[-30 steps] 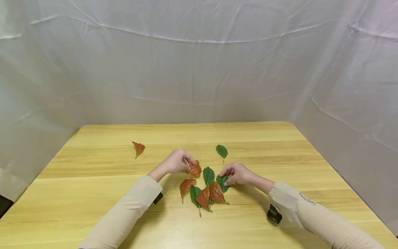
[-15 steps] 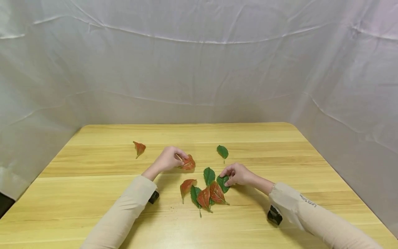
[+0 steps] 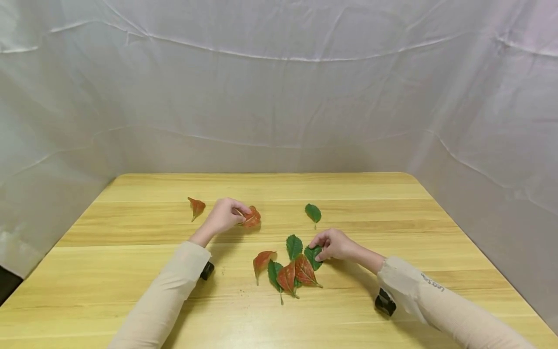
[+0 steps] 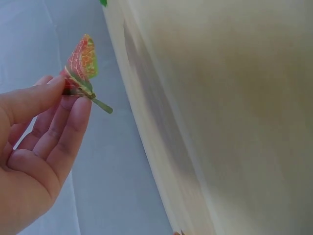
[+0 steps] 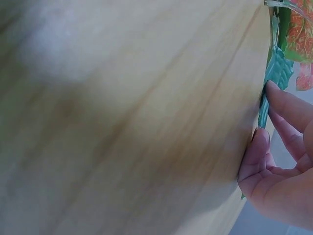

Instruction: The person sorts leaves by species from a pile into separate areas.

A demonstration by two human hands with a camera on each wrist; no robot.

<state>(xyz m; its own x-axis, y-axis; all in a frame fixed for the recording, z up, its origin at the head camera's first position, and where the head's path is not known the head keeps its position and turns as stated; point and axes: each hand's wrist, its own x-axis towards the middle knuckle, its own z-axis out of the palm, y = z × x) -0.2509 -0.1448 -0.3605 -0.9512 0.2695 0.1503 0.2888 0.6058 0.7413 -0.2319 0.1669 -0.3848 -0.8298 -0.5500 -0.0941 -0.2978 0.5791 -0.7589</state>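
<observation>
My left hand [image 3: 223, 216] pinches a red leaf [image 3: 251, 217] by its stem end and holds it just above the wooden table [image 3: 131, 271]; in the left wrist view the red leaf [image 4: 80, 63] sits between thumb and fingertips [image 4: 73, 105]. My right hand [image 3: 333, 244] rests on the table with its fingertips on a green leaf [image 3: 312, 256] at the right edge of a small pile of red and green leaves [image 3: 287, 271]. The right wrist view shows the fingertips [image 5: 281, 105] touching that green leaf [image 5: 276, 73].
A lone red leaf [image 3: 196, 207] lies on the table left of my left hand. A single green leaf [image 3: 312, 213] lies beyond my right hand. White cloth [image 3: 279, 97] hangs behind and beside the table.
My left hand has carried the red leaf away from the pile, up and to the left, toward the lone red leaf. The right hand stays on the green leaf.
</observation>
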